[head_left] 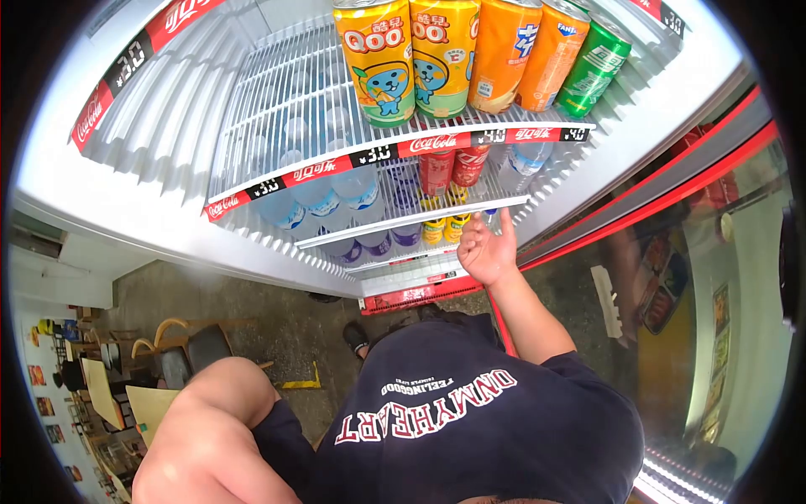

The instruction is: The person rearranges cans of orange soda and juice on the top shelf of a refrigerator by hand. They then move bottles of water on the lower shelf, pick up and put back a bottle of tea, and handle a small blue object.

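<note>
Two wire shelves of cold drinks fill an open fridge (168,109), and we place everything by the red price strip (403,147) along the upper shelf's front edge.

Far below the strip and to its left, our left arm (210,428) is bent. The left hand is out of view, so we cannot tell whether it is open or closed. Just under the strip's left half lie clear water bottles (319,197). Above its middle stand two yellow Qoo cans (378,59). Directly beneath its middle are red cans (437,172), with small yellow drinks (445,228) a shelf lower.

Below the strip's right end, our right hand (485,248) is lifted, fingers loosely parted and slightly curled. It holds nothing and is close to the yellow drinks without touching them. Above the strip's right end stand orange cans (504,50) and a green can (592,67). Further right is the glass door (672,277).

We judge the step in hand to be a reach toward the lower shelf. Taking a drink would call for the hand to go further in and the fingers to close round one.
</note>
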Demonstrator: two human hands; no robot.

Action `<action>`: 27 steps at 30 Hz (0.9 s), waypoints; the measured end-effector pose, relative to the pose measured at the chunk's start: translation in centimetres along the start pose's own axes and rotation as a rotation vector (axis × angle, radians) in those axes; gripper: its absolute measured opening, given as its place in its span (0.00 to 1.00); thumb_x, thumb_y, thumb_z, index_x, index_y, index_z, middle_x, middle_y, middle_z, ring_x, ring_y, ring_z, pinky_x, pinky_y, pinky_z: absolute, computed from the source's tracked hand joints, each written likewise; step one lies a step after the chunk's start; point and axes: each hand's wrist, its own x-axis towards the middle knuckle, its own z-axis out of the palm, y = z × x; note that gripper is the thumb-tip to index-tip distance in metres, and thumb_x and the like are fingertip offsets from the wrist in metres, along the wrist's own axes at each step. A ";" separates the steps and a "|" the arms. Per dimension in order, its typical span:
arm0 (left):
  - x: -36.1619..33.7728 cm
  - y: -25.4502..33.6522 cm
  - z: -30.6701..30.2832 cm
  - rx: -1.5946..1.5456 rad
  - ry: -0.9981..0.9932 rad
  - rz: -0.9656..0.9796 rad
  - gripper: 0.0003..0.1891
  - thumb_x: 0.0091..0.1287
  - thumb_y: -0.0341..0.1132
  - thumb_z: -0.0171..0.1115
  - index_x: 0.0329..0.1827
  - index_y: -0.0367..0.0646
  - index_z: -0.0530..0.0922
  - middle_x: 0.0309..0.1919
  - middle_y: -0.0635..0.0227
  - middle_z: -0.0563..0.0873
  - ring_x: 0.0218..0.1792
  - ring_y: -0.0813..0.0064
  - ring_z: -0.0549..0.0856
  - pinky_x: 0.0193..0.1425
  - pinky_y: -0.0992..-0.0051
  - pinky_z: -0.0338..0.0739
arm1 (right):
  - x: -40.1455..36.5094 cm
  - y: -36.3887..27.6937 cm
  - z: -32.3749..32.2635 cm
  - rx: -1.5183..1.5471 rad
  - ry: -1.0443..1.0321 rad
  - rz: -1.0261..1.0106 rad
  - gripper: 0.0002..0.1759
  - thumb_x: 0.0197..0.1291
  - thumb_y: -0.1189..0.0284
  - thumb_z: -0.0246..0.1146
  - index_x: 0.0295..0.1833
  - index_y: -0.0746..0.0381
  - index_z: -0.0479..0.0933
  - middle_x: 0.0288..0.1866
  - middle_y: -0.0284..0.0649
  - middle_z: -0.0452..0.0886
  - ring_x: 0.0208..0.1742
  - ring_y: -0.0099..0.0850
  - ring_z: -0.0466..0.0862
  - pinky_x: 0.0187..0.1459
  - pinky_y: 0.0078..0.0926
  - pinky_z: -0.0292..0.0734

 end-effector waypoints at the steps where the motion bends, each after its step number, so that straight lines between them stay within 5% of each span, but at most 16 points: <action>1: 0.3 0.3 -0.3 -0.030 -0.035 -0.071 0.17 0.66 0.23 0.60 0.53 0.55 0.84 0.18 0.75 0.77 0.14 0.86 0.70 0.19 0.85 0.60 | 0.0 -0.1 0.0 -0.001 -0.007 0.001 0.32 0.66 0.34 0.56 0.43 0.55 0.78 0.30 0.27 0.76 0.30 0.24 0.76 0.36 0.26 0.74; 4: 0.2 0.4 -0.6 -0.059 -0.055 -0.086 0.17 0.66 0.22 0.60 0.53 0.55 0.84 0.18 0.75 0.77 0.14 0.86 0.70 0.19 0.84 0.60 | 0.0 -0.1 0.2 -0.005 -0.023 0.005 0.32 0.67 0.34 0.56 0.43 0.55 0.78 0.30 0.27 0.76 0.30 0.24 0.76 0.37 0.27 0.75; 6: 0.4 -0.4 -1.7 -0.208 -0.128 -0.045 0.06 0.68 0.26 0.58 0.33 0.48 0.76 0.20 0.64 0.80 0.17 0.74 0.76 0.23 0.76 0.72 | 0.1 -0.2 -0.2 0.010 -0.057 0.020 0.33 0.66 0.36 0.59 0.45 0.58 0.79 0.31 0.28 0.75 0.31 0.24 0.75 0.38 0.26 0.73; 8: 0.0 -0.3 -1.7 -0.271 -0.150 -0.044 0.14 0.70 0.28 0.54 0.23 0.44 0.70 0.21 0.56 0.82 0.18 0.67 0.80 0.25 0.72 0.79 | 0.2 -0.2 -0.6 0.035 -0.052 0.011 0.33 0.65 0.37 0.60 0.45 0.59 0.79 0.32 0.28 0.75 0.31 0.24 0.74 0.39 0.26 0.73; 15: 0.0 -0.3 -2.4 -0.242 -0.181 -0.046 0.12 0.68 0.26 0.52 0.24 0.43 0.70 0.22 0.54 0.83 0.18 0.68 0.80 0.24 0.72 0.78 | 0.2 -0.3 -0.8 0.023 -0.063 0.033 0.33 0.65 0.36 0.59 0.46 0.59 0.79 0.32 0.28 0.74 0.31 0.24 0.74 0.39 0.26 0.73; 17: 0.1 -0.3 -2.2 -0.192 -0.119 -0.074 0.06 0.67 0.24 0.56 0.34 0.46 0.76 0.20 0.61 0.81 0.17 0.74 0.77 0.22 0.77 0.72 | 0.5 -0.5 -0.7 0.013 -0.059 0.033 0.33 0.65 0.36 0.59 0.46 0.59 0.79 0.32 0.28 0.74 0.31 0.24 0.74 0.39 0.26 0.73; 19: 0.1 -0.4 -1.4 -0.082 -0.060 -0.097 0.17 0.66 0.23 0.62 0.53 0.54 0.84 0.18 0.75 0.76 0.14 0.86 0.71 0.19 0.84 0.61 | 0.4 -0.4 -0.6 0.014 -0.051 0.032 0.33 0.65 0.36 0.59 0.46 0.59 0.79 0.32 0.28 0.74 0.31 0.24 0.74 0.39 0.26 0.73; 22: -0.9 0.5 -2.4 -0.102 -0.201 -0.159 0.18 0.66 0.23 0.62 0.55 0.55 0.85 0.18 0.75 0.76 0.16 0.86 0.72 0.21 0.85 0.64 | 0.5 -0.3 -0.8 0.015 -0.046 0.034 0.33 0.66 0.36 0.59 0.46 0.58 0.79 0.32 0.28 0.74 0.31 0.24 0.74 0.39 0.26 0.73; 23: -1.5 0.8 -2.4 -0.232 -0.158 -0.206 0.08 0.66 0.23 0.61 0.28 0.40 0.76 0.22 0.58 0.83 0.18 0.72 0.79 0.23 0.74 0.76 | 0.4 -0.3 -0.7 0.008 -0.031 0.023 0.32 0.66 0.36 0.58 0.46 0.57 0.78 0.32 0.28 0.74 0.31 0.23 0.74 0.38 0.26 0.73; 27: -7.4 -0.4 -3.6 -0.224 0.010 -0.451 0.10 0.65 0.29 0.70 0.28 0.41 0.77 0.22 0.65 0.82 0.19 0.74 0.80 0.24 0.74 0.74 | 0.1 0.1 -0.5 -0.007 -0.002 0.004 0.30 0.67 0.36 0.57 0.45 0.55 0.77 0.32 0.27 0.74 0.30 0.23 0.74 0.37 0.25 0.74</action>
